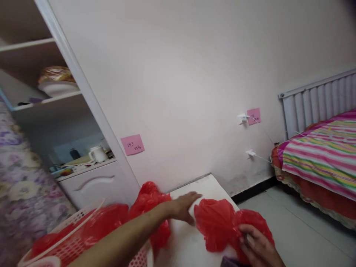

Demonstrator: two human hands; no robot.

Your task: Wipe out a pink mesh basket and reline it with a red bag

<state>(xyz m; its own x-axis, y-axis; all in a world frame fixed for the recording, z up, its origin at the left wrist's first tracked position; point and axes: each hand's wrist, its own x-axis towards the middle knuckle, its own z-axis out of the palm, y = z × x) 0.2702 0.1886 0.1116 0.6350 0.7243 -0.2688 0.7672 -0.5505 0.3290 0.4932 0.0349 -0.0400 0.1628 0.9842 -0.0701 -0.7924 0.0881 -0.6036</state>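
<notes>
— How many red bags?
— Three: one red bag [222, 224] gripped at its edge by the right hand [257, 246], the open left hand [183, 207] flat beside it; two behind the left forearm, by the basket [71, 231].

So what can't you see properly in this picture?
Head view:
- Right hand: its fingers sink into the red bag; the bottom edge cuts the wrist.
- Pink sticky note: writing too small.
- Basket: blurred, and red plastic hides what's inside.
- Left hand: blurred, flat on the white table.
</notes>
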